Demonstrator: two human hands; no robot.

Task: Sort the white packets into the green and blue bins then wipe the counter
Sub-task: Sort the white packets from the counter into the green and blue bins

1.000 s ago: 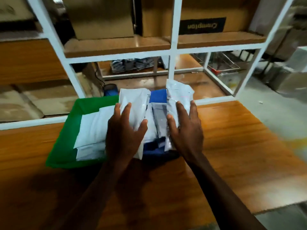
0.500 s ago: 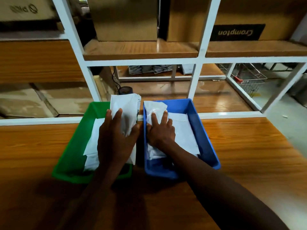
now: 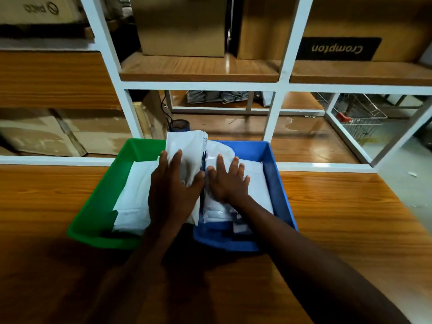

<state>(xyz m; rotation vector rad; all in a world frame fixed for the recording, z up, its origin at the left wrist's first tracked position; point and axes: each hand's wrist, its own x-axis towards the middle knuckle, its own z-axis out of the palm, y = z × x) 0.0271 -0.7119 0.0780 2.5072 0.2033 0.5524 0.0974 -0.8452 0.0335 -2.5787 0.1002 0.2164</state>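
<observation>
A green bin (image 3: 93, 220) and a blue bin (image 3: 280, 197) stand side by side on the wooden counter (image 3: 350, 230), each holding white packets. My left hand (image 3: 173, 195) grips a tall white packet (image 3: 187, 150) that stands tilted over the green bin's right side, thumb on its right edge. Flat white packets (image 3: 133, 195) lie under it in the green bin. My right hand (image 3: 228, 183) presses flat, fingers spread, on the white packets (image 3: 257, 183) in the blue bin.
A white-framed shelf unit (image 3: 275, 118) rises right behind the bins, with cardboard boxes (image 3: 182, 26) on its wooden shelf. A wire basket (image 3: 360, 118) sits on the floor beyond at the right. Bare counter lies on both sides of the bins.
Both packets have come down from above the bins. My right hand has laid its packet in the blue bin and now presses it flat. My left hand still holds its packet over the green bin.
</observation>
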